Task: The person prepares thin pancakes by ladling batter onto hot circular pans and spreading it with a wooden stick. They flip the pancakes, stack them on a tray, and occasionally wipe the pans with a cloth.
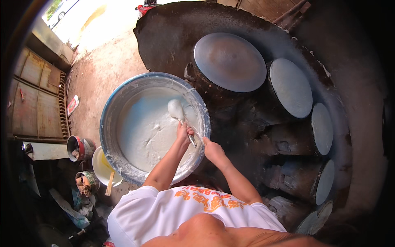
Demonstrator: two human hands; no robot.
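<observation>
A large blue tub (pixel 108 94) stands in front of me, with thick white batter (pixel 144 129) inside and smears of it along the inner wall. My left hand (pixel 184 131) is closed around the handle of a ladle (pixel 175 109). The ladle's rounded bowl is coated white and hangs over the batter near the tub's right side; whether it touches the surface I cannot tell. At the tub's right rim my right hand (pixel 213 150) is closed on the edge, its fingertips partly hidden.
To the right, several round griddles curve around me, among them a brown-centred one (pixel 230 61) and a pale one (pixel 291 87), on dark stoves. At left are a white bucket (pixel 101 166) with a wooden-handled tool (pixel 110 183), and two cans (pixel 80 148) of scraps.
</observation>
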